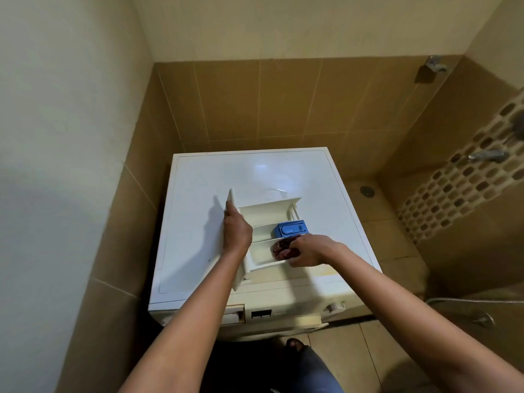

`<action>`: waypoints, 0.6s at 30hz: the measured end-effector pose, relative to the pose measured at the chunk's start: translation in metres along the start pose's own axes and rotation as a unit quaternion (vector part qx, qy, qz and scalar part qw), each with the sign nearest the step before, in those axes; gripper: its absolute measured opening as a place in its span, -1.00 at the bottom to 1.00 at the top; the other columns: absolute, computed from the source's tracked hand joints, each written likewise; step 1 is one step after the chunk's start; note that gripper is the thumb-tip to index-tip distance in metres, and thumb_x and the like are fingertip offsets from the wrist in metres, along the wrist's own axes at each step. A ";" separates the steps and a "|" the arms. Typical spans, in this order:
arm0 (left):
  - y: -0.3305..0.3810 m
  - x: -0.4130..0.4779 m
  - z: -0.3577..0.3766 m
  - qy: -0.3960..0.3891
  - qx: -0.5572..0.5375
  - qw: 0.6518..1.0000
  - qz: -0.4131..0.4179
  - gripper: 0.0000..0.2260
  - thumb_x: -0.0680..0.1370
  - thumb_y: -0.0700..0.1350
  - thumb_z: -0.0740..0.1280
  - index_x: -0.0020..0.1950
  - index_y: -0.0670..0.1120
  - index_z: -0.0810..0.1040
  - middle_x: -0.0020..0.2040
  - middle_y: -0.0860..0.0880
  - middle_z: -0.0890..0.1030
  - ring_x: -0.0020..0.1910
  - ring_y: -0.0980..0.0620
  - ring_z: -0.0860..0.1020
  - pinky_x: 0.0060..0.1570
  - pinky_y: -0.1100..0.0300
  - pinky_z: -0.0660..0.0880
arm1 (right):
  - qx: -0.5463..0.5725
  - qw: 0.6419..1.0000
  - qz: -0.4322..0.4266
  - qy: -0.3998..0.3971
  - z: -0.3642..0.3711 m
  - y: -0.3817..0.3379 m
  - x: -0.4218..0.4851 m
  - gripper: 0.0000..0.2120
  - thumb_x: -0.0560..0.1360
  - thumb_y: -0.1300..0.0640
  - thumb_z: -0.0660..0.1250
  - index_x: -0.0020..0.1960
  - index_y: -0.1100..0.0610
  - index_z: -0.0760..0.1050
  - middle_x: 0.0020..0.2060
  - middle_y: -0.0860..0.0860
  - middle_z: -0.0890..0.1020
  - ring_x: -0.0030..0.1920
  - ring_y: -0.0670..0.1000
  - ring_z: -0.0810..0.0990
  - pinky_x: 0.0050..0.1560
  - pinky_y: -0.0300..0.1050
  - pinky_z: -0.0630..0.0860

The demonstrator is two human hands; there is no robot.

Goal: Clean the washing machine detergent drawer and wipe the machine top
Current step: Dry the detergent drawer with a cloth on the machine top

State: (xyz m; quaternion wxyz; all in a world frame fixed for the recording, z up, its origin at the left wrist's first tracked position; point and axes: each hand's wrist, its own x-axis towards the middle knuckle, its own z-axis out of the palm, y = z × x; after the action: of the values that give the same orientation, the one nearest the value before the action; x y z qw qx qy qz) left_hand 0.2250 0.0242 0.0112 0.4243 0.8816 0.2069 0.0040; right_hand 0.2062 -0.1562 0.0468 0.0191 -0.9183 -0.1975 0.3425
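Left grip [237, 232] clasps drawer [266, 211] front; right grip [307, 251] bunches dark cloth [283, 249], half hidden

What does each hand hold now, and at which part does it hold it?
The left hand grips the detergent drawer at its front panel. The right hand pinches a bunched dark red cloth inside the drawer's nearest compartment.

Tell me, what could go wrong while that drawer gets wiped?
The drawer lies near the front edge of the machine top, steadied only by the left hand; a hard push could slide it off. The cloth in the right hand works beside the blue insert and might knock it loose.
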 end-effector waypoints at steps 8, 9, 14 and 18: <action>-0.001 0.000 -0.001 0.002 -0.026 1.000 0.015 -0.52 0.66 -0.19 0.08 0.56 -0.08 0.02 0.33 -0.23 0.44 0.20 -0.22 0.49 0.06 0.03 0.43 | -0.097 0.995 -0.022 0.023 0.002 -0.043 0.008 -0.88 0.41 0.20 0.25 -0.06 0.07 0.44 -0.15 0.05 0.52 -0.15 0.10 0.47 -0.16 -0.07 0.39; -0.001 0.000 -0.002 0.001 -0.025 1.000 0.017 -0.52 0.66 -0.19 0.08 0.56 -0.10 0.03 0.33 -0.24 0.44 0.21 -0.23 0.48 0.08 0.02 0.43 | -0.116 0.992 -0.035 0.035 0.000 -0.050 0.008 -0.85 0.42 0.22 0.26 -0.02 0.08 0.48 -0.15 0.06 0.53 -0.17 0.09 0.46 -0.19 -0.07 0.36; 0.001 0.001 -0.004 -0.007 -0.022 0.999 0.022 -0.54 0.66 -0.20 0.07 0.55 -0.09 0.06 0.32 -0.24 0.44 0.20 -0.20 0.50 0.00 0.11 0.39 | -0.098 0.979 -0.118 0.132 0.015 -0.059 0.017 -0.75 0.45 0.21 0.27 0.11 0.08 0.55 -0.03 0.09 0.64 -0.04 0.17 0.60 -0.21 -0.10 0.40; 0.000 0.001 -0.008 -0.018 -0.003 1.000 0.015 -0.56 0.67 -0.20 0.06 0.54 -0.10 0.08 0.31 -0.21 0.46 0.16 -0.19 0.51 -0.03 0.08 0.43 | 0.046 0.979 -0.127 0.152 0.024 -0.037 0.010 -0.65 0.42 0.16 0.38 0.20 0.02 0.56 0.07 0.05 0.64 0.05 0.11 0.56 -0.13 -0.13 0.40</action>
State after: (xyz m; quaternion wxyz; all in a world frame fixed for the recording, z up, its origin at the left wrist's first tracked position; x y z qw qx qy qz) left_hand 0.2242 0.0305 0.0166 0.4309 0.8830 0.1860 -0.0049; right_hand 0.1845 -0.1206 0.0287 0.1347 -0.9252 -0.2912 0.2025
